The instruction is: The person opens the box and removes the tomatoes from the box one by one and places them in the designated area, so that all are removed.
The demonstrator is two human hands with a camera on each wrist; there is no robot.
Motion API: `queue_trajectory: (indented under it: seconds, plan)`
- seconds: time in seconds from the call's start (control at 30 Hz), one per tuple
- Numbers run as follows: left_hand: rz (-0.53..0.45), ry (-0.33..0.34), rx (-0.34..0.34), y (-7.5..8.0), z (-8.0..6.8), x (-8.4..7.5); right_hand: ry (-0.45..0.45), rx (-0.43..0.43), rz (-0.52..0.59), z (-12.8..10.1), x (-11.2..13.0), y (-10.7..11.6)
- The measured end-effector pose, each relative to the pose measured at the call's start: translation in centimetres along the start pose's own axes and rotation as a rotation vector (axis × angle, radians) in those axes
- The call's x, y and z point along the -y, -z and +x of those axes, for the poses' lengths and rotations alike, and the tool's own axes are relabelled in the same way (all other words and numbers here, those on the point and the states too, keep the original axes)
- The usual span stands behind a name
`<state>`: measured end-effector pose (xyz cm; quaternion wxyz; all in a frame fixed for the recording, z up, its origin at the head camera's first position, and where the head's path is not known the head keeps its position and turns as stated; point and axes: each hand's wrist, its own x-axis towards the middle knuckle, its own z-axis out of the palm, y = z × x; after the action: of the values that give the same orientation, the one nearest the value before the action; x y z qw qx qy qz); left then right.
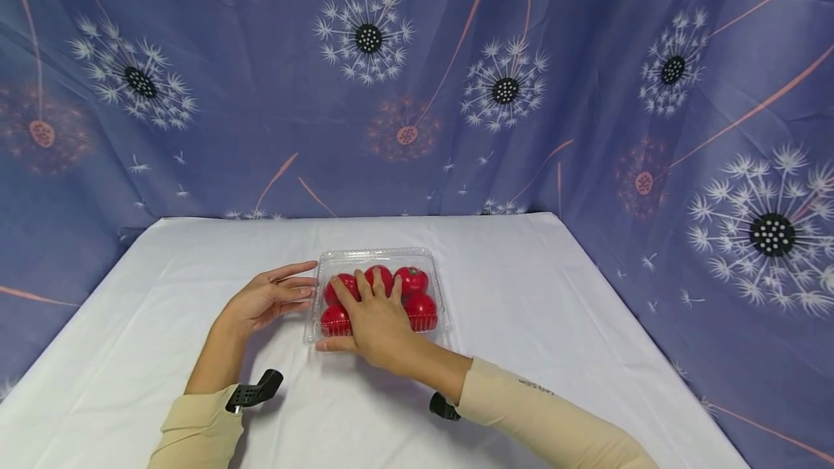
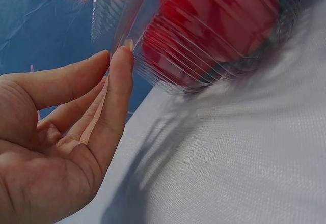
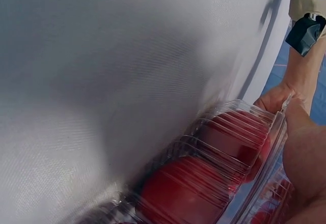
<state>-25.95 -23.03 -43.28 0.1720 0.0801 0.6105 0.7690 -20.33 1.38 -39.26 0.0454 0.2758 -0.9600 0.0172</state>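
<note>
A clear plastic clamshell box (image 1: 441, 295) with red tomatoes (image 1: 412, 279) inside rests on the white cloth, its lid down. My right hand (image 1: 378, 328) lies over the top with fingers spread, its thumb along the near edge, and hides part of the contents. At the box's left side, my left hand (image 1: 263, 299) has its fingers mostly straight, with the tips at the rim. Close up in the left wrist view, the left hand's fingertips (image 2: 122, 56) touch the ribbed plastic edge. Through the ribbed wall in the right wrist view, large tomatoes (image 3: 183, 191) show.
White cloth (image 1: 521, 310) covers the table around the box. A blue curtain (image 1: 260, 93) with dandelion prints hangs behind and along both sides. Black wrist cameras (image 1: 257, 391) are strapped over the beige sleeves.
</note>
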Motion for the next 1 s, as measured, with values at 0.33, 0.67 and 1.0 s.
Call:
queue_trajectory:
  seconds: [0.33,0.67,1.0]
  plan:
    - [-0.019,-0.011,0.032,0.08,0.01,-0.09,0.005,-0.019,0.003,-0.1,-0.24,-0.16]
    - [-0.052,0.009,0.002,0.14,-0.07,0.43,0.006,-0.02,0.001,-0.21,-0.16,-0.2]
    - [-0.038,0.026,-0.052,-0.11,0.28,0.41,-0.001,-0.018,-0.061,-0.12,-0.19,-0.5]
